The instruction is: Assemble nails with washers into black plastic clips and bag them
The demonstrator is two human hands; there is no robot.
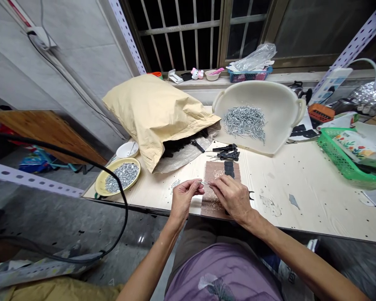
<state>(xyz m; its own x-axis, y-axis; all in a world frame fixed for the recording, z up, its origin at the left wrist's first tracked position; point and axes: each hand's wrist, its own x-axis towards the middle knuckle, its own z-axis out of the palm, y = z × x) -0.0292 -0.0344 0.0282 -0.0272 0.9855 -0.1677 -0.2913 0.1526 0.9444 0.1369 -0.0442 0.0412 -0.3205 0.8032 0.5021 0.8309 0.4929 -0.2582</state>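
Note:
A thin silvery metal pin, perhaps a screw, spans the gap between my hands above the near table edge. My left hand pinches its left end between thumb and fingers. At the other end, the fingertips of my right hand are closed on it. Any small part inside the pinches is hidden. Beneath my right hand lies a brown board with pale worn specks and black pads. Small metal pieces are scattered beside my left hand. Beyond the board sit several black plastic parts, some with pins.
A yellow bowl of small metal pieces stands left, near a white bowl. An open sack spills black parts. Behind, a white scoop-shaped basin holds many metal pins. A green basket is right; a black cable loops left.

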